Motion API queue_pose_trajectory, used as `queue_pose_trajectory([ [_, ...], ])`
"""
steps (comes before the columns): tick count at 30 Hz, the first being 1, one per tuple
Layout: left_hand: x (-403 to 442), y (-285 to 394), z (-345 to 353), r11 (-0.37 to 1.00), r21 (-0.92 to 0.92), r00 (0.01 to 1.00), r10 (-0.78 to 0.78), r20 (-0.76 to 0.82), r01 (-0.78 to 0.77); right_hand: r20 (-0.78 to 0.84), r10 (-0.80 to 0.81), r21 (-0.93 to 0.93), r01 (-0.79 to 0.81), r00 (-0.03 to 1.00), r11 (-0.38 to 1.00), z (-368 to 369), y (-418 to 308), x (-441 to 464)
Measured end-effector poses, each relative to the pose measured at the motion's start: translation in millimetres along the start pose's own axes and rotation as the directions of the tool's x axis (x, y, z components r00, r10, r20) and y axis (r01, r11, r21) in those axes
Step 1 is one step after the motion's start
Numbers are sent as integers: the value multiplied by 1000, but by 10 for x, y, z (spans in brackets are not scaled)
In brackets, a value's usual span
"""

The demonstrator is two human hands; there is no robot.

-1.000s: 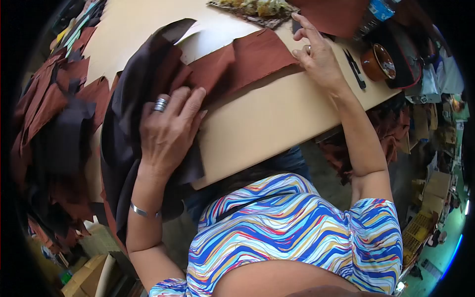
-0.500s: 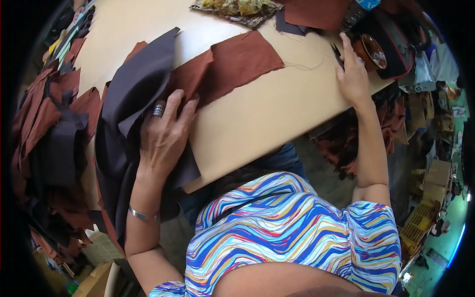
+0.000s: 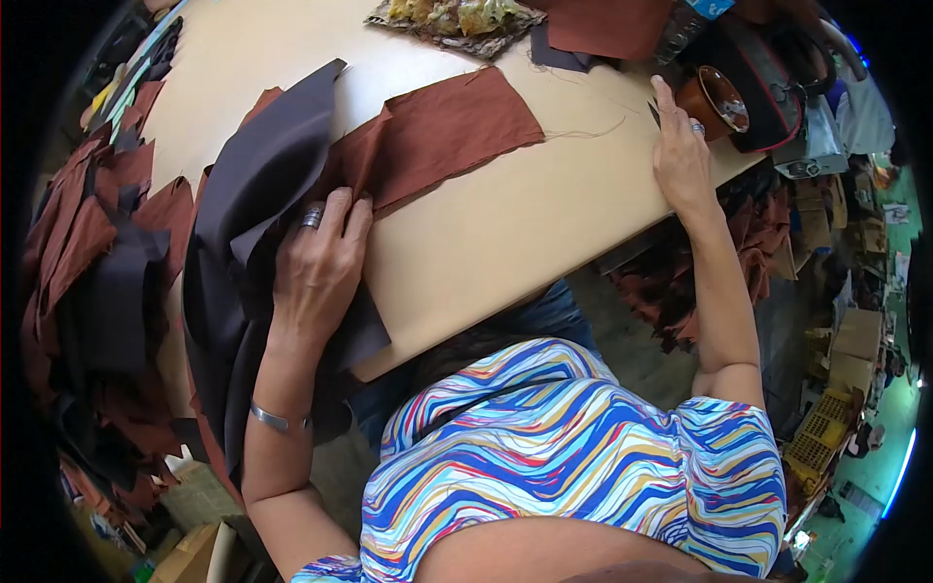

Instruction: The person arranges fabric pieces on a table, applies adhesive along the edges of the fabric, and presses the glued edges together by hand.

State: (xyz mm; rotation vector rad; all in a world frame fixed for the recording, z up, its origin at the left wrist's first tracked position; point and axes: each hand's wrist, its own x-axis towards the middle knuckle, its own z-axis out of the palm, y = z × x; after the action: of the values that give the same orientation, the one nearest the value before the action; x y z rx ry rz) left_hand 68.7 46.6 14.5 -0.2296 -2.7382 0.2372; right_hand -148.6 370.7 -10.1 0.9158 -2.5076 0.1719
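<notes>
The reddish-brown cloth strip (image 3: 466,126) lies on the table (image 3: 505,233), reaching from the fingers of the left hand (image 3: 319,262) toward the far right. The dark cloth (image 3: 258,155) is beside it on the left, and it hangs over the near left side of the table. The left hand rests with bent fingers on the place where the two cloths meet; its thumb is hidden, so I cannot tell if it pinches them. The right hand (image 3: 685,160) is well apart from the strip, over the slim black tool (image 3: 654,114), of which only a dark tip shows; whether the fingers grasp it, I cannot tell. Just beside this hand, on its right, the brown bowl (image 3: 712,102) stands in the way, and behind it is the black bag (image 3: 758,78). Loose threads (image 3: 593,131) lie between strip and right hand. At the far side are other cloth pieces (image 3: 607,24) and a bottle (image 3: 685,29); at the left hangs a cloth pile (image 3: 126,262).
</notes>
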Motion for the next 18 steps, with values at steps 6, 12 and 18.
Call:
queue_pose_trajectory([
  [6,-24,-8,31,998,-31,999,-54,6,54,-15,51,350,-42,999,936,-205,-182,91],
  [12,-30,1,47,994,-65,996,-86,16,87,221,-49,456,-59,974,888,-480,-619,158],
  [18,-40,-17,39,994,-69,996,-85,22,86,228,-169,256,109,959,961,-364,-819,134],
])
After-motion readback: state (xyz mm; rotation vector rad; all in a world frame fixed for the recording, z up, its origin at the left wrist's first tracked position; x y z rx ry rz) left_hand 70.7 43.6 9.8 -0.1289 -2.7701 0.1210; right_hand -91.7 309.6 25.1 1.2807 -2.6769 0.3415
